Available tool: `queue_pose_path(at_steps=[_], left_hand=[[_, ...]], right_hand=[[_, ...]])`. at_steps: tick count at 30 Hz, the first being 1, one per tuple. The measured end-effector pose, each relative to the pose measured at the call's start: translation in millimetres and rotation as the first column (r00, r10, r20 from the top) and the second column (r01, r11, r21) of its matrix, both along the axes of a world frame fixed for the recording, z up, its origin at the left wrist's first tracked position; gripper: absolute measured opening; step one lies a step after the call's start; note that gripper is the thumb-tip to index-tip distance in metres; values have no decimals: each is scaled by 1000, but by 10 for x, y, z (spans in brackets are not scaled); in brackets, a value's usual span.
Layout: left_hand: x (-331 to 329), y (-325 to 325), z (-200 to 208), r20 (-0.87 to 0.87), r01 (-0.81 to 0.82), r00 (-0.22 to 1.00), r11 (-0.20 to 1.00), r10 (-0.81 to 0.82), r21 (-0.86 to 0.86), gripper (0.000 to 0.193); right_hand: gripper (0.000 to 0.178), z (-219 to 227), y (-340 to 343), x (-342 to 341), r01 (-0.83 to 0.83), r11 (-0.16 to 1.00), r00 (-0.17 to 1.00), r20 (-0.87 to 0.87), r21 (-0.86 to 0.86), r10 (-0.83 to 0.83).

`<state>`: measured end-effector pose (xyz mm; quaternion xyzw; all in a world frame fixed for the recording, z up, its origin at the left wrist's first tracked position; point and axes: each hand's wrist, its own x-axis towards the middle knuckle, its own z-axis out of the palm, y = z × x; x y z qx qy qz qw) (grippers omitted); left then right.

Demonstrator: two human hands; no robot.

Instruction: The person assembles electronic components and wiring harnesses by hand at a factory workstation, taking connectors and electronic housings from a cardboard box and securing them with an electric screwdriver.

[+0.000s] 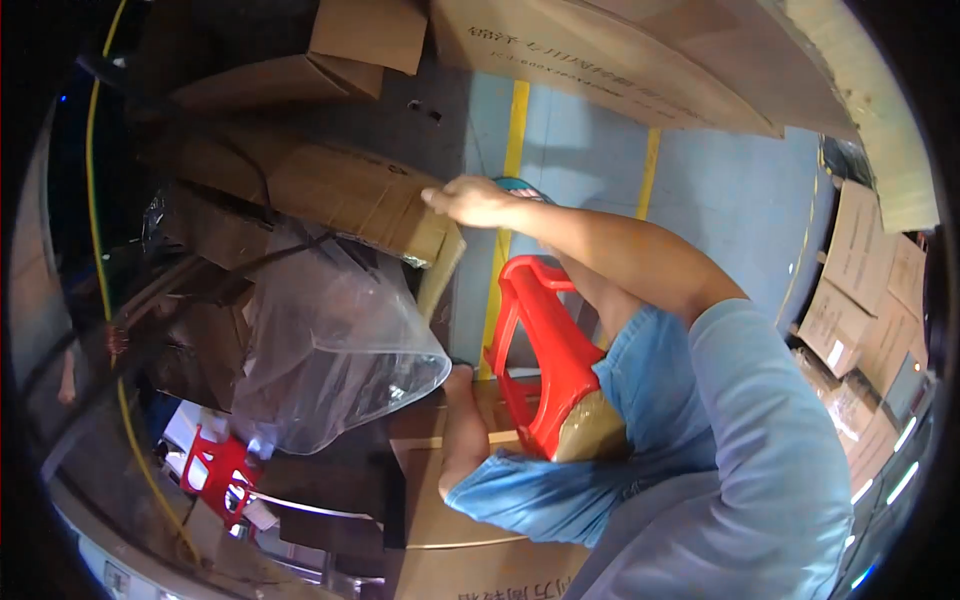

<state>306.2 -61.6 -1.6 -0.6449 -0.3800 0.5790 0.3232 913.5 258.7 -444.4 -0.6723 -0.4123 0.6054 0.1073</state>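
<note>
My right arm, in a light blue sleeve, reaches across to the left. My right hand (470, 202) is closed with its fingers at the edge of a brown cardboard box (340, 195), by the box's near corner. Below that box a clear plastic bag (335, 360) hangs loosely, its wide rim toward my leg. Dark straps or cables pass in front of the box and bag. My left hand is out of view. Between my legs, in blue denim shorts, is a red plastic stool (550, 350).
Large cartons (600, 60) stand at the top, and stacked cartons (850, 280) on the right. A flattened-looking carton (450, 500) lies under my left leg. Yellow lines (517, 130) mark the blue-grey floor. A yellow cable (95, 200) runs down the left; another red stool (215, 475) stands lower left.
</note>
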Motion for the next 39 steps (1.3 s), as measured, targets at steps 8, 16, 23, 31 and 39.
queue_pose_path(at_steps=[8, 16, 23, 31, 39], left_hand=[[-1404, -1000, 138, 19, -558, 826, 823, 563, -106, 24], [-1078, -292, -663, 242, -543, 814, 839, 528, -3, 26], [-812, 356, -845, 393, -518, 795, 854, 462, 45, 34], [-33, 1357, -1265, 564, -497, 719, 868, 407, 8, 45], [747, 1902, -1205, 757, -471, 572, 882, 317, -14, 58]], right_hand=[[31, -1673, 377, 414, -283, 959, 763, 597, -34, 246], [64, -2007, 897, 218, -402, 876, 665, 574, -265, 479], [62, -2288, 861, 176, -369, 893, 684, 576, -256, 448], [54, -2678, 816, 255, -395, 904, 573, 726, -161, 380], [28, -2473, 438, 715, -28, 957, 790, 592, 290, -156]])
